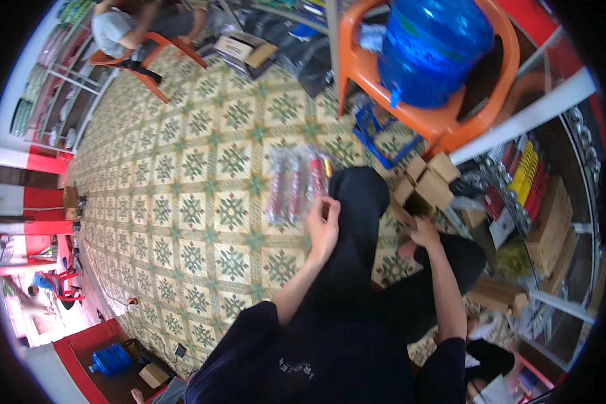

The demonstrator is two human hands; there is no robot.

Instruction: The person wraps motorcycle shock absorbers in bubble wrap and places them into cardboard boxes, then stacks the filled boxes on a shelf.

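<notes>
Three clear plastic packets lie side by side on the floor ahead of my left knee: a left packet, a middle packet and a right packet. Each holds a long red part that looks like a coil-spring shock absorber; the right one shows a yellow strip. My left hand has its thumb and fingers curled together at the lower end of the right packet. Beside my right knee, my right hand grips a flap of an open brown cardboard box. Its inside is mostly dark.
An orange plastic chair bears a big blue water jug, with a blue frame below it. At right stands a shelf with yellow springs and cartons. Another carton and a seated person are farther off.
</notes>
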